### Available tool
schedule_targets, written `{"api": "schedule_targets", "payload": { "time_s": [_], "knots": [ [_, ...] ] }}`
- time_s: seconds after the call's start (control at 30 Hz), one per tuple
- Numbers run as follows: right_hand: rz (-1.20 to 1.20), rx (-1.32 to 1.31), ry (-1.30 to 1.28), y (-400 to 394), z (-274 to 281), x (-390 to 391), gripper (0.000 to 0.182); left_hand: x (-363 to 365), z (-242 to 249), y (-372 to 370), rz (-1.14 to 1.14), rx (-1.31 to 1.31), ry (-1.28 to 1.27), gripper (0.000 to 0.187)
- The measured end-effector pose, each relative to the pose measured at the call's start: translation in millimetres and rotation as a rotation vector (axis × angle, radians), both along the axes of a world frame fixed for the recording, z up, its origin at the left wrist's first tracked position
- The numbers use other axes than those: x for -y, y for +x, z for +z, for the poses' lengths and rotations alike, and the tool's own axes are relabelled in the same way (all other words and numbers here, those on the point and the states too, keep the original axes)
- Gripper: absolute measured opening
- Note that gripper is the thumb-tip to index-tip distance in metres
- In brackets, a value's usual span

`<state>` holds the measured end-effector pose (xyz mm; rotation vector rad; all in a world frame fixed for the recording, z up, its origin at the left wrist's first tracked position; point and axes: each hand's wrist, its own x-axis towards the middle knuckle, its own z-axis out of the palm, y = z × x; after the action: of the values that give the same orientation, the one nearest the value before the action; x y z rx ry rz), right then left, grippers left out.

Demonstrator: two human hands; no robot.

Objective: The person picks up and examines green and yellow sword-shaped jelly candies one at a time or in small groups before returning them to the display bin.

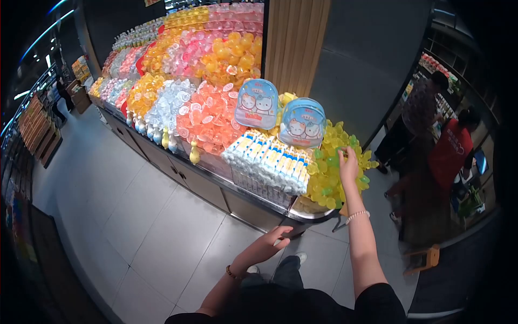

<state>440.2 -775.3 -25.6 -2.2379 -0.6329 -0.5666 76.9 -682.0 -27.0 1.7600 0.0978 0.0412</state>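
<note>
My right hand [348, 163] reaches over a heap of yellow-green items [329, 189] at the counter's right end, its fingers bent together around a small green piece at the heap's upper part. Low in front of the counter hangs my left hand [270, 245], its fingers apart and nothing in them. Left of the heap lie rows of white, blue and yellow packets [270, 156]. Behind these packets stand two light-blue cat-print backpacks, one [256, 105] farther left and the other [302, 123] nearer my right hand.
Orange-red [210, 113], clear and yellow packs fill the counter leftward, below a mirror-like panel [216, 43]. A wooden stool [426, 260] stands at right. Two people are farther right, one in a red shirt [450, 154]. Wooden crates [38, 129] stand far left.
</note>
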Motion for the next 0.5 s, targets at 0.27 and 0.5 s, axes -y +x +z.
{"api": "schedule_targets", "payload": {
  "time_s": [0.27,0.5],
  "knots": [
    [-0.031,-0.014,0.103,-37.2,-48.7,15.0,0.057,-0.1,-9.0,1.8,-0.079,0.01,0.088,0.045],
    [-0.12,0.063,-0.181,-45.4,-39.5,28.0,0.047,1.0,-4.2,2.8,-0.124,-0.058,0.126,0.049]
  ]
}}
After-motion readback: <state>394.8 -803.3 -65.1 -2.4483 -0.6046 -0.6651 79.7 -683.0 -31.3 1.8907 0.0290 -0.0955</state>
